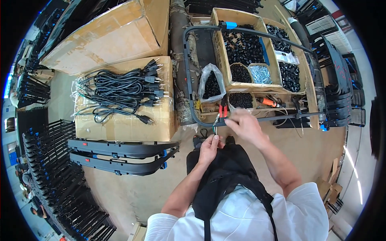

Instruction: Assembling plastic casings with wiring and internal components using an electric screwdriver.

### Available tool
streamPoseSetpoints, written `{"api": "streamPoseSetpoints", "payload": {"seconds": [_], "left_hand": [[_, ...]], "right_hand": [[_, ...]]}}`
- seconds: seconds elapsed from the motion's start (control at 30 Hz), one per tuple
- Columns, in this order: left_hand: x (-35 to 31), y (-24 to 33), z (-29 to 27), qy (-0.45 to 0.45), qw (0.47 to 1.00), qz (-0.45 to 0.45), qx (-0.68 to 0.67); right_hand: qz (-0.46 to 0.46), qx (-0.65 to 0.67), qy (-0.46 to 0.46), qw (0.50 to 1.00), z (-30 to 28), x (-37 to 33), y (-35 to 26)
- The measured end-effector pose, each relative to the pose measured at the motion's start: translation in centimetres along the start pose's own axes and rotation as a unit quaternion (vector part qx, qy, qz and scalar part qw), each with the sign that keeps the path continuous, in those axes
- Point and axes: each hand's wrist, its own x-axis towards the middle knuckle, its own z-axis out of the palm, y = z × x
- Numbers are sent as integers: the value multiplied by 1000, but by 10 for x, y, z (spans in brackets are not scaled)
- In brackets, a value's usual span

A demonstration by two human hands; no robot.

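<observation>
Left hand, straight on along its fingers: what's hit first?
Past the thin wires pinched in the left hand, probably the near bar of the black frame; height is unclear, so it might pass under or over.

Cardboard box [120, 129], left: bundled black power cords [116, 89] on top, plugs to the right.

Workbench [179, 60], right, with wrapped left rail: compartmented wooden tray [219, 56], far; bag of black parts [212, 83], left; orange-and-black tool [268, 102], near right; black tubular frame [187, 66] laid across.
</observation>
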Motion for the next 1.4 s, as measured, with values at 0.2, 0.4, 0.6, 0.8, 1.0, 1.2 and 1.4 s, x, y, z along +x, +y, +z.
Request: {"api": "streamPoseSetpoints", "payload": {"seconds": [0.2, 0.4, 0.6, 0.8, 1.0, 1.2, 1.4], "left_hand": [[-3, 24, 6, -22, 999, -20, 19], [-5, 27, 11, 32, 998, -15, 56], [0, 28, 11, 49, 999, -19, -10], [-50, -11, -8, 17, 992, -17, 122], [-99, 31, 19, 72, 967, -35, 243], [-72, 0, -10, 108, 961, -41, 249], [-72, 14, -10, 68, 989, -131, 4]], "right_hand": [[79, -49, -289, 953, 34, 81, 43], [73, 82, -278, 954, 34, 75, 40], [74, 190, -268, 942, 47, 90, 36], [101, 228, -215, 944, 70, 85, 54], [-66, 193, -122, 971, 67, 94, 78], [221, 516, -44, 826, 70, 107, 49], [150, 408, -131, 891, 56, 161, 42]]}}
